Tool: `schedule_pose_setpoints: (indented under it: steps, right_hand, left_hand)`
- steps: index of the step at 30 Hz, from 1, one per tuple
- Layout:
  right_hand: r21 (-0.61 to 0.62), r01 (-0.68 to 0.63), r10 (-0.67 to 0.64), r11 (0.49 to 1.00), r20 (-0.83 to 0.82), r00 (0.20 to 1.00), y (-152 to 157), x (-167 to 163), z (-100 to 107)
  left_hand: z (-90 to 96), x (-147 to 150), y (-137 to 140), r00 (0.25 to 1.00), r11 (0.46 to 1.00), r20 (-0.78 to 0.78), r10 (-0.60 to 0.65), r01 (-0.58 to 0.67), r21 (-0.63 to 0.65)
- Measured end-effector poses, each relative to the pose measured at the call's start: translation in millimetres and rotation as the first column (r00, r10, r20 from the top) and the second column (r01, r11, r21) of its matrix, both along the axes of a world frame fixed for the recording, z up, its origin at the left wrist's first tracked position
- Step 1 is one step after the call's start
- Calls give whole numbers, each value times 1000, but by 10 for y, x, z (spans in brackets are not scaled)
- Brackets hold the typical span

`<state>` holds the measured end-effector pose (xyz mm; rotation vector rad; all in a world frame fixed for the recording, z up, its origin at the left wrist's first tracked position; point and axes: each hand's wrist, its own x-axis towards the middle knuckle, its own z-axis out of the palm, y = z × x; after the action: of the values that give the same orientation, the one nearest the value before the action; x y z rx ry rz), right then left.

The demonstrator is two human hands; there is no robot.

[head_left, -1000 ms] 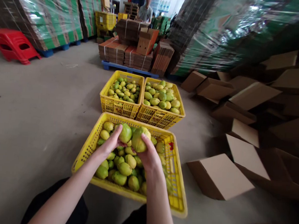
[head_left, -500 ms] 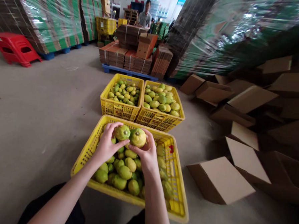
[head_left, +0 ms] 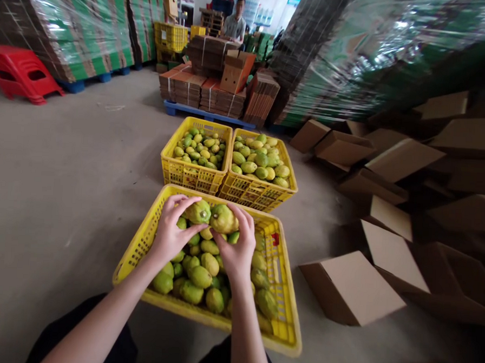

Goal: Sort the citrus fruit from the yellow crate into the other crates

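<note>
Between the thumb and fingers of my left hand (head_left: 172, 226) is a green-yellow lemon (head_left: 199, 212), its tip facing me. A second, yellower lemon (head_left: 223, 219) is gripped by my right hand (head_left: 239, 241). The two fruits sit side by side, close together. Both hands are over a yellow plastic crate (head_left: 284, 313) with many green and yellow lemons (head_left: 200, 277) in it. My forearms hide part of this crate and its fruit.
Two more yellow crates of lemons (head_left: 194, 176) (head_left: 258, 196) stand just beyond. Cardboard boxes (head_left: 354, 285) lie across the right. Flattened cartons (head_left: 182, 86) are stacked on a blue pallet (head_left: 209, 115), with a person (head_left: 234, 26) behind. A red stool (head_left: 24, 72) stands left.
The lemon in my right hand has turned, its tip now pointing left toward the other fruit. The left lemon has tilted slightly. Both hands remain above the crate.
</note>
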<state>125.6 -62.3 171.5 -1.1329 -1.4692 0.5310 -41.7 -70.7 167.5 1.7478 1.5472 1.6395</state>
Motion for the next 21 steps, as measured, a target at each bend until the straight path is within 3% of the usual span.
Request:
schedule_pose_setpoints:
  steps: [2, 4, 7, 10, 14, 21]
  right_hand:
    - [-18, -25, 24, 1000, -39, 999, -1, 2, -5]
    - [-72, -64, 52, 995, -157, 986, -1, 0, -19]
    - [-167, -142, 74, 976, -359, 930, -10, -7, -17]
    - [-225, -206, 80, 952, -466, 881, -35, -16, 44]
    - [-287, -270, 83, 919, -528, 845, -61, -12, 154]
    - [-366, -283, 32, 886, -561, 827, -48, 22, 141]
  left_hand:
    - [21, -4, 5, 996, 998, 78, -41, 45, -47]
    - [46, -7, 13, 960, 981, 260, -108, 145, -128]
    - [72, -4, 31, 769, 933, 625, -133, 310, -183]
    - [80, 4, 54, 551, 911, 831, -75, 377, -168]
    - [95, 0, 83, 416, 882, 909, -38, 442, -165]
    - [1, 2, 113, 386, 838, 917, 105, 461, -291]
